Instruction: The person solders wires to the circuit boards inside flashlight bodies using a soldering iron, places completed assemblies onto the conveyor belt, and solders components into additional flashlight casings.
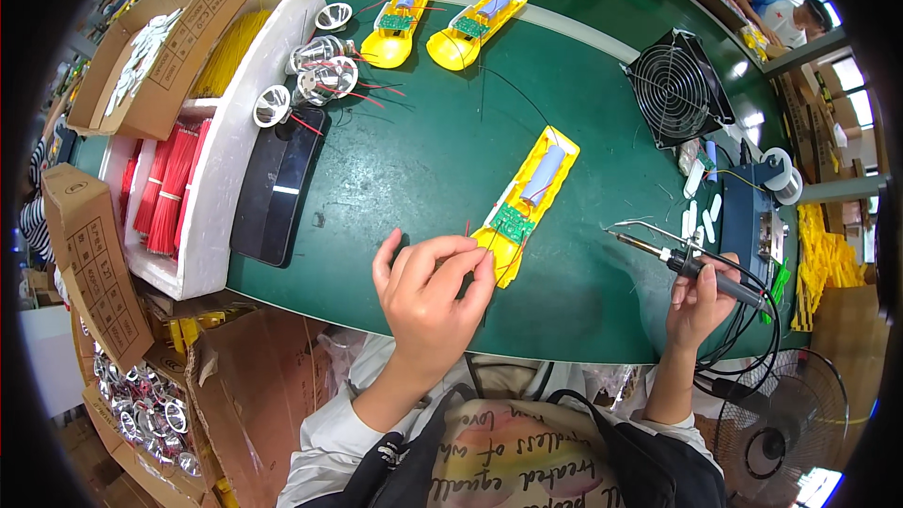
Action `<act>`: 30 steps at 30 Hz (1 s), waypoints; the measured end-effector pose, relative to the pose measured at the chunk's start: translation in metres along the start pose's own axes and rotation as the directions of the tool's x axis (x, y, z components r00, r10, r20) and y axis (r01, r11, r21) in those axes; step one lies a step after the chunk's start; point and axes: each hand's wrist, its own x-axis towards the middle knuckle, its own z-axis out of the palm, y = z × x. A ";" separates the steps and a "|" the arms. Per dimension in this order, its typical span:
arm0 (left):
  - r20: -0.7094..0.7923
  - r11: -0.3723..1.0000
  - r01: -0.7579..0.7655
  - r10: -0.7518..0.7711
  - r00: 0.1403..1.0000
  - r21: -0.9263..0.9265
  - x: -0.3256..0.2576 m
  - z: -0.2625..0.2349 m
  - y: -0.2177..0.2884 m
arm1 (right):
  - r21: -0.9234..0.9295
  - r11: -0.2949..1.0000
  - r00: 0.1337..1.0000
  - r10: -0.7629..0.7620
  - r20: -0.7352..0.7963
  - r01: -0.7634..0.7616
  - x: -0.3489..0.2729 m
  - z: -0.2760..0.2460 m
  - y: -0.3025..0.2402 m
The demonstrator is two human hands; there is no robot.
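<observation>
The yellow housing (529,199) lay on the green desk (423,160), tilted so that its narrow end pointed toward the person and its wide end toward the black fan (679,87). Inside it sat a grey cylindrical cell (544,175) and, nearer the person, a small green circuit board (513,222). The left hand (428,296) rested just beside the housing's near end, its fingertips (482,261) touching the yellow edge there; the grip was pressed together on what looked like a thin red wire (467,227) rising beside the housing, though the wire was too fine to be sure it was held.

To the right of the housing, well apart from it, the right hand (698,301) was wrapped tight around the black handle of a soldering iron (679,261), whose metal tip pointed back toward the housing without reaching it. Beyond the iron stood a blue soldering station (748,216).

On the far side of the housing, near the desk's back edge, two more yellow housings (442,21) lay side by side. Left of the housing lay a dark phone (277,183), with shiny silver reflectors (315,75) just past it, and a white foam tray (226,132) holding bundles of red wires (165,188) and yellow wires (229,52).
</observation>
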 end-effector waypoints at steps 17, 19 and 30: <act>0.022 1.000 0.006 -0.006 1.000 -0.002 0.000 0.001 -0.001 | -0.090 0.987 0.954 0.150 0.258 -0.131 0.012 0.050 -0.026; 0.024 1.000 0.002 -0.002 1.000 -0.017 0.001 0.001 -0.001 | -0.064 0.989 0.936 0.146 0.320 -0.132 0.010 0.061 -0.024; 0.063 0.999 0.040 -0.038 0.997 -0.022 0.005 -0.001 0.001 | 0.027 0.990 0.943 0.123 0.309 -0.138 0.000 0.065 -0.008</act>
